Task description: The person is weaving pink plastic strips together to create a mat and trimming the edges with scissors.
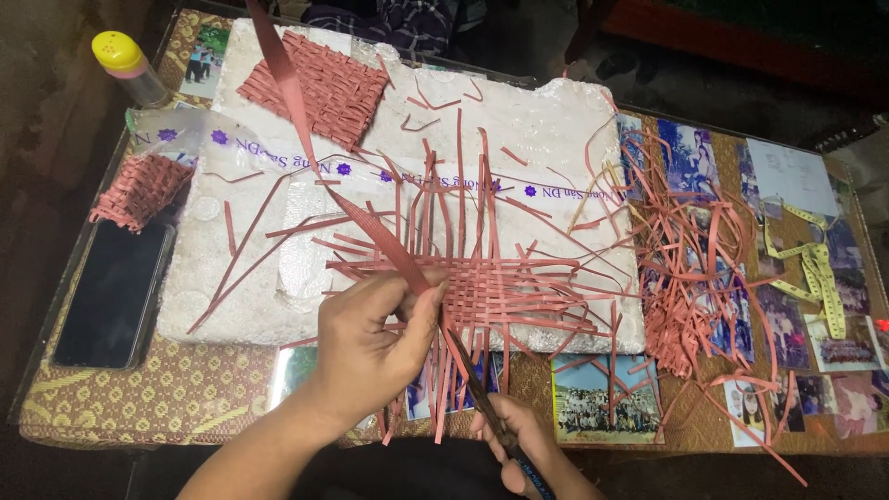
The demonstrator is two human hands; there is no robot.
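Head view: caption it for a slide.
Left hand holds a red strip while right hand cuts it with scissors over a half-woven mat.

Glass-topped table over photographs, gold-patterned cloth; dim dark floor

Strip in hand: dull brick-red w/ fine ribbed weave; half-woven mat, loose strip pile and both finished woven pieces same pinkish red, checker basket pattern. Foam board white, pebbled; clear tape band across it w/ purple flower motifs & lettering. Tablecloth tan-gold w/ small diamond repeat, phone black, bottle clear w/ yellow cap, measuring tape yellow, photos multicolour under glass.
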